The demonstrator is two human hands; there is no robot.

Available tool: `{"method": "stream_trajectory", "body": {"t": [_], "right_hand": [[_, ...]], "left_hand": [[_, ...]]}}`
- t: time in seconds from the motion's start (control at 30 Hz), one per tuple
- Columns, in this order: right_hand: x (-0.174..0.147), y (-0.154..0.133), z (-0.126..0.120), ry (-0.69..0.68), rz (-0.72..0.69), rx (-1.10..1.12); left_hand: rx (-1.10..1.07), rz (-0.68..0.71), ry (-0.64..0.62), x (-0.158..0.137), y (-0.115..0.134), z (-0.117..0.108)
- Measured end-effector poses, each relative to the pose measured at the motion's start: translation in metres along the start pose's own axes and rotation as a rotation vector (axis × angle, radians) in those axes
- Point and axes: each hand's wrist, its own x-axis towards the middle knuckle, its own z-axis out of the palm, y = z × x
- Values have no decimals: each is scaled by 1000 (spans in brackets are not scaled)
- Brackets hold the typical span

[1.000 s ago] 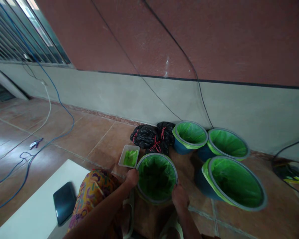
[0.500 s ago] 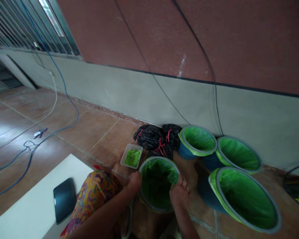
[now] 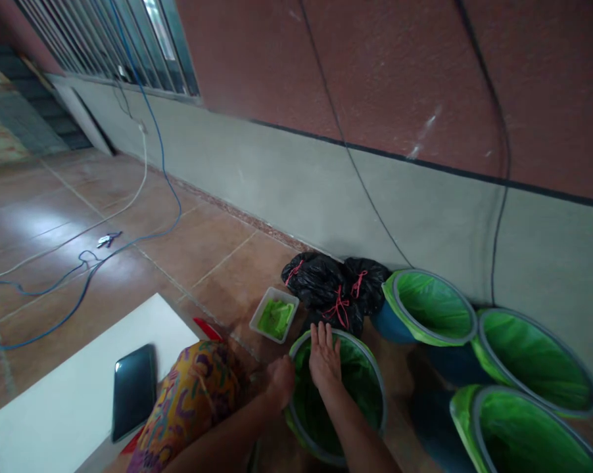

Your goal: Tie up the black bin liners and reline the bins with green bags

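Note:
Between my legs stands a blue trash bin lined with a green bag point(image 3: 360, 387), its grey rim point(image 3: 381, 374) facing up. My left hand point(image 3: 281, 382) is closed at the bin's left rim; its fingertips are partly hidden. Over the opening, by the far rim, my right hand point(image 3: 325, 356) lies flat with fingers stretched out. Beyond the bin sit tied black garbage bags point(image 3: 316, 279) with red ties. Just to their left is a clear plastic tub point(image 3: 258, 323) holding bright green folded bags point(image 3: 275, 318).
Three more green-lined bins point(image 3: 434, 305) stand to the right along the wall. At left, a phone point(image 3: 133, 392) lies on a white board or box point(image 3: 45, 407). Blue cable point(image 3: 148, 235) and keys point(image 3: 108, 240) are on the tiled floor.
My right hand has left the bin's right rim and moved left over the opening, fingers now straight. My left hand stays at the left rim. The view has shifted.

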Motion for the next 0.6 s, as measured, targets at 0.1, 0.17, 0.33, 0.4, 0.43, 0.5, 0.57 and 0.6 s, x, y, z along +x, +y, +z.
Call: {"method": "stream_trajectory", "body": {"t": [0.1,0.17,0.33,0.4,0.43,0.5,0.57,0.6], "right_hand": [[-5,-5,2,7,9,-11],[-13,-13,6,6,-30,-9],[-42,-37,22,10,-152,-22],[-49,-44,23,5,-165,-1],[-52,-46,21,5,-174,18],[-58,-48,20,19,-177,79],[-71,-47,24,57,-125,158],[-80,-46,30,77,-86,198]], "left_hand": [[-16,15,-5,2,0,2],[-50,21,-4,1,-1,4],[-127,116,10,-6,-12,9],[-167,172,28,-6,-19,12],[-203,188,38,-5,-22,13],[-286,171,46,0,-26,13],[-343,118,41,6,-28,12],[-348,93,38,9,-28,12]]}}
